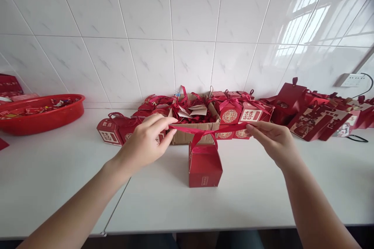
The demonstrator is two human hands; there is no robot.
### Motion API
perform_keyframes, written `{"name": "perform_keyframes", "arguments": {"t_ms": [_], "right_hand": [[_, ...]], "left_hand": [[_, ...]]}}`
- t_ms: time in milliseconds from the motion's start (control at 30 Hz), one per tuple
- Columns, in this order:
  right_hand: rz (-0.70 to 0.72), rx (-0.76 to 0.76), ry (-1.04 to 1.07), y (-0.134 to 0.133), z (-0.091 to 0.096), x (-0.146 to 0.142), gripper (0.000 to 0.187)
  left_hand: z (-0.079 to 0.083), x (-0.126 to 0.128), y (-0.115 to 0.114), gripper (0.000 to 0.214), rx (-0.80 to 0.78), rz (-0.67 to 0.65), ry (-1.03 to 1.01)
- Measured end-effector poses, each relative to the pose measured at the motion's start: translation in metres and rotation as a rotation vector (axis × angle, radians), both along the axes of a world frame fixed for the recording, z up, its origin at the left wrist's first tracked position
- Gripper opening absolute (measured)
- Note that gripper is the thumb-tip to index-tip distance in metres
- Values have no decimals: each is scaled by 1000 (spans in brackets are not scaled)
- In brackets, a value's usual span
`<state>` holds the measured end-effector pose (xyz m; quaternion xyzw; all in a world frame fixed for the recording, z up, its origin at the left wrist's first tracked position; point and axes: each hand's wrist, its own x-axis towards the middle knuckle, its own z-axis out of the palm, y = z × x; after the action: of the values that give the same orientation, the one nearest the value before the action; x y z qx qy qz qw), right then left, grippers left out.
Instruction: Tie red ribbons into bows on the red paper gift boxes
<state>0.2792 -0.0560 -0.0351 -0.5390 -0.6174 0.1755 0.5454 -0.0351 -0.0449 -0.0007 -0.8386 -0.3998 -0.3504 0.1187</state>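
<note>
A small red gift box [205, 165] stands upright on the white counter, with a red ribbon [198, 131] running through its top. My left hand [149, 136] pinches one end of the ribbon between thumb and fingers, up and to the left of the box. On the other side, my right hand [270, 138] grips the opposite end. Between the two hands the ribbon is stretched out nearly level, crossing or looping just above the box. Whether it is knotted there I cannot tell. Neither hand touches the box itself.
Behind the gift box sits an open cardboard box [182, 137] of red ribbons and paper. Finished-looking red boxes [229, 114] flank it, with flatter red bags [309, 122] at right. A red basin [62, 114] of sweets is at left; a power strip [350, 80] hangs on the tiled wall.
</note>
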Motion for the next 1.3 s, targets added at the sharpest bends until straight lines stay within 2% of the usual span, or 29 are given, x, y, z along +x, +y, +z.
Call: {"name": "perform_keyframes", "arguments": {"t_ms": [167, 267, 400, 533, 600, 700, 800, 867, 933, 1033, 1133, 1300], "right_hand": [[-86, -42, -18, -6, -12, 8, 34], [-127, -120, -75, -9, -24, 17, 37], [-254, -311, -327, -11, -55, 35, 26], [-316, -405, -426, -15, -90, 56, 22], [-311, -446, -449, -17, -102, 65, 24], [-274, -478, -473, -19, -114, 74, 24], [-265, -465, -484, -17, -116, 76, 20], [-259, -419, -476, -15, -111, 71, 26], [-192, -352, -429, -13, -102, 59, 33], [47, -310, -282, -11, -83, 29, 35], [248, -377, -178, -5, -68, -5, 37], [427, -496, -103, 7, -68, -39, 46]], "left_hand": [[-10, -17, -1, 19, -22, 19, 40], [-20, -30, -2, 19, -94, 68, 6], [-45, -55, 2, 20, -257, 104, 28], [-79, -80, 5, 24, -450, 158, 65], [-91, -86, 4, 25, -531, 150, 68], [-100, -85, 3, 26, -589, 122, 78], [-98, -79, 3, 22, -552, 107, 98], [-94, -71, 3, 20, -518, 94, 69], [-89, -60, 1, 23, -539, 65, -12], [-82, -33, -2, 33, -705, 20, -167], [-78, -4, -5, 39, -931, -58, -299], [-80, 24, -3, 37, -1186, -160, -420]]}}
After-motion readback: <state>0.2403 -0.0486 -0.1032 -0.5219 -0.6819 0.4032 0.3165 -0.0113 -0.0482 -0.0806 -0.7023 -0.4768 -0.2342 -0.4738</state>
